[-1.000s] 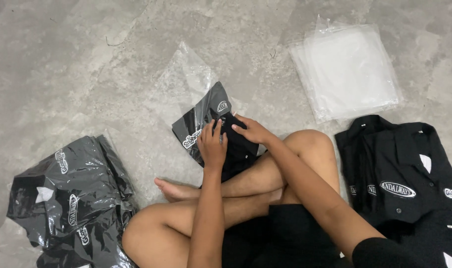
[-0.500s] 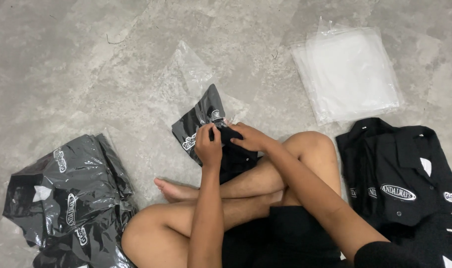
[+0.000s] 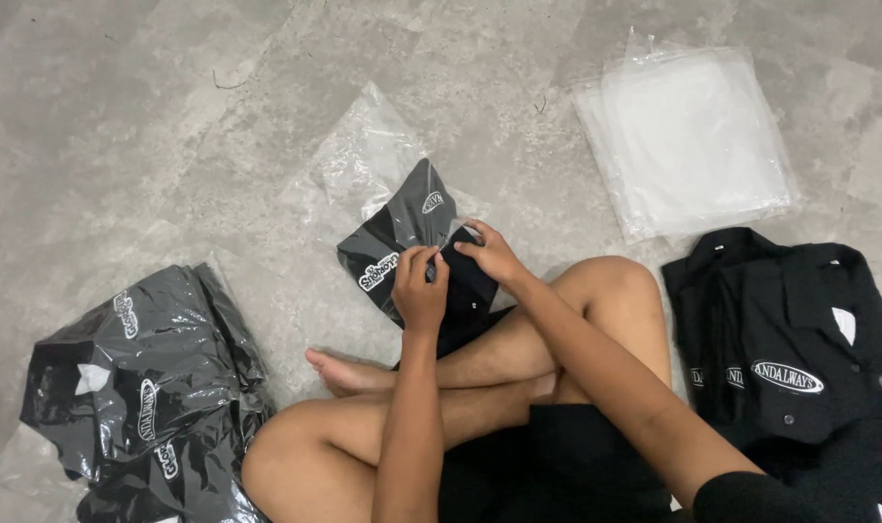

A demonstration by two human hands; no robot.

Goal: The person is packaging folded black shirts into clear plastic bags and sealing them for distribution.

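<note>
A folded black shirt (image 3: 399,238) with white patches lies on the floor in front of my crossed legs, partly inside a clear plastic bag (image 3: 358,165) that stretches away from me. My left hand (image 3: 418,287) grips the near edge of the shirt and bag opening. My right hand (image 3: 490,254) pinches the bag's edge at the shirt's right side. Both hands sit close together, fingers curled on the material.
A pile of bagged black shirts (image 3: 145,373) lies at my left. A stack of empty clear bags (image 3: 688,140) is at the far right. Unbagged black shirts (image 3: 789,339) are heaped at my right. The floor is grey concrete (image 3: 121,126).
Both hands shifted on the shirt: from pressing flat on it to pinching the bag's edge, and the shirt sits slightly deeper in the bag.
</note>
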